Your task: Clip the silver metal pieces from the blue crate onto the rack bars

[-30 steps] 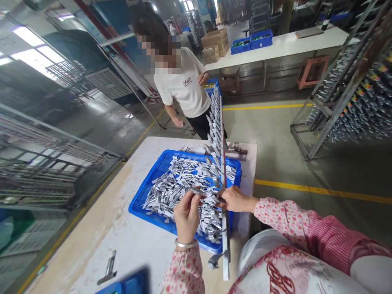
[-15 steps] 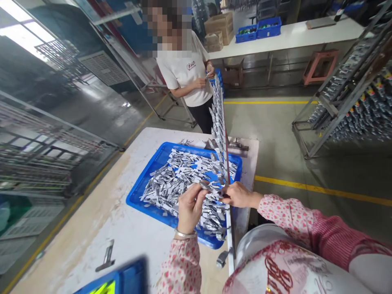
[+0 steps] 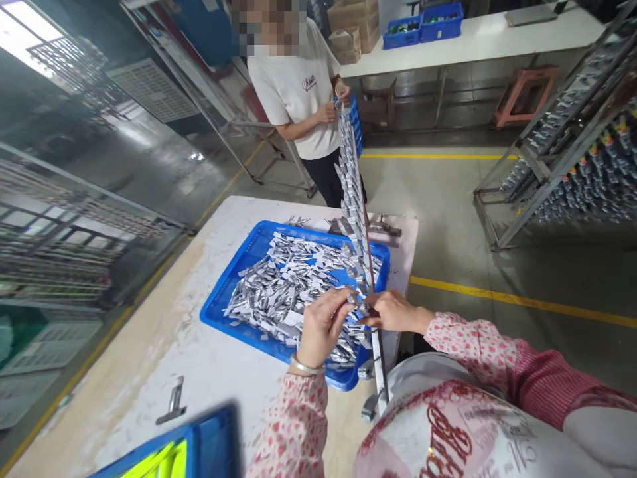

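My left hand (image 3: 321,324) pinches a small silver metal part (image 3: 352,298) and holds it against the long upright rail (image 3: 362,219), which carries a row of the same parts. My right hand (image 3: 394,311) is closed on the rail right beside that part, fingertips almost touching the left hand. Both hands hover over the near right corner of a blue tray (image 3: 233,282) piled with several loose silver parts (image 3: 283,289). The tray rests on a worn white table (image 3: 164,338).
A person in a white T-shirt (image 3: 298,86) stands at the rail's far end, hands on it. A metal clamp (image 3: 172,401) lies on the table near left, beside another blue bin (image 3: 199,451). Loaded racks (image 3: 572,133) stand right; a white bench (image 3: 472,40) is behind.
My left hand has carried the silver part rightward from above the tray to the rail, meeting my right hand. The person opposite stepped closer and put both hands on the rail's far end.
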Action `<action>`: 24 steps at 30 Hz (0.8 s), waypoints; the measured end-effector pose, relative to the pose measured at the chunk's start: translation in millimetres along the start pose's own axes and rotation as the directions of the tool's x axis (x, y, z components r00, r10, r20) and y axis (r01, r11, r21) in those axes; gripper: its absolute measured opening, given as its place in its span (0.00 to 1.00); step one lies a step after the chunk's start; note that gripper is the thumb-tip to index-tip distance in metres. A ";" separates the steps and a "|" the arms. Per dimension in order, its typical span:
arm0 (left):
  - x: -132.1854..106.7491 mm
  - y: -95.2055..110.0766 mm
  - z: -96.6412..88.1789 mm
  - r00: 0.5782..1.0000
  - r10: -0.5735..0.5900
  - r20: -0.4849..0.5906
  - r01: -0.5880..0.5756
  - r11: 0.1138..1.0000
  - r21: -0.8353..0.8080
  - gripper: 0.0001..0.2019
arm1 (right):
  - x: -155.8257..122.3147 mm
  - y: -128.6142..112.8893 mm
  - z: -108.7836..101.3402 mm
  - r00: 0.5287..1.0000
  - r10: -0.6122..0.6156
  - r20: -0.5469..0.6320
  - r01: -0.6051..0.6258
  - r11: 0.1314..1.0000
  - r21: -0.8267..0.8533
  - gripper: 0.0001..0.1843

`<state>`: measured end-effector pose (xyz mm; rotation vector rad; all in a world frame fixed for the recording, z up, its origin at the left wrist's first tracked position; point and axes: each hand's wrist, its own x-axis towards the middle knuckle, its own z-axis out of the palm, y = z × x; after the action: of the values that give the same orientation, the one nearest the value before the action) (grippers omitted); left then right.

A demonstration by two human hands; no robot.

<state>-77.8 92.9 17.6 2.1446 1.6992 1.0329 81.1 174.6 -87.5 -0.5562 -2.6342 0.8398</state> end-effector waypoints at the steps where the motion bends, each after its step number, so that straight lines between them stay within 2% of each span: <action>1: 0.2 0.3 1.7 1.000 0.006 -0.010 -0.006 1.000 -0.005 0.07 | -1.0 1.0 -0.2 1.000 0.006 -0.009 -0.006 1.000 0.001 0.19; 7: -0.6 0.3 9.9 0.998 0.038 -0.051 -0.036 0.999 0.036 0.08 | -3.0 3.4 -0.4 0.999 0.004 -0.036 -0.004 1.000 0.003 0.17; 12: -4.4 5.4 18.8 0.995 0.052 -0.090 -0.046 0.997 0.070 0.09 | -5.4 4.5 -2.3 1.000 0.014 -0.015 -0.014 1.000 -0.003 0.16; 15: -6.1 -2.2 17.7 0.997 -0.002 -0.073 0.001 1.000 -0.025 0.09 | -6.9 5.0 -5.7 1.000 0.011 -0.002 -0.011 1.000 0.005 0.16; 17: -11.8 -21.2 13.1 0.993 -0.116 -0.031 0.113 0.988 -0.107 0.12 | -7.2 4.9 -8.2 1.000 0.020 0.004 -0.020 1.000 0.013 0.18; 18: -17.3 -34.8 10.8 0.977 -0.212 0.011 0.212 0.974 -0.080 0.14 | -7.4 4.8 -9.3 1.000 0.028 0.005 -0.028 0.999 0.022 0.18; 19: -25.0 -49.8 9.3 0.944 -0.325 0.063 0.326 0.945 0.004 0.16 | -7.6 4.7 -10.2 0.999 0.039 0.006 -0.039 0.999 0.035 0.19; 20: -34.8 -65.2 9.3 0.891 -0.440 0.106 0.427 0.895 0.127 0.17 | -7.9 4.6 -10.7 0.999 0.049 0.007 -0.049 0.997 0.052 0.20; 21: -46.4 -79.6 11.1 0.818 -0.550 0.170 0.491 0.820 0.294 0.16 | -8.4 4.6 -11.0 0.998 0.057 0.008 -0.058 0.996 0.069 0.21; 24: -84.9 -108.9 28.1 0.659 -0.692 0.296 0.509 0.700 0.502 0.11 | -10.3 5.2 -10.4 0.997 0.073 0.009 -0.074 0.992 0.107 0.22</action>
<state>-150.7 55.6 -97.1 1.5516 2.2243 -0.0236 95.7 178.7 -84.4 -0.6265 -2.5684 0.9989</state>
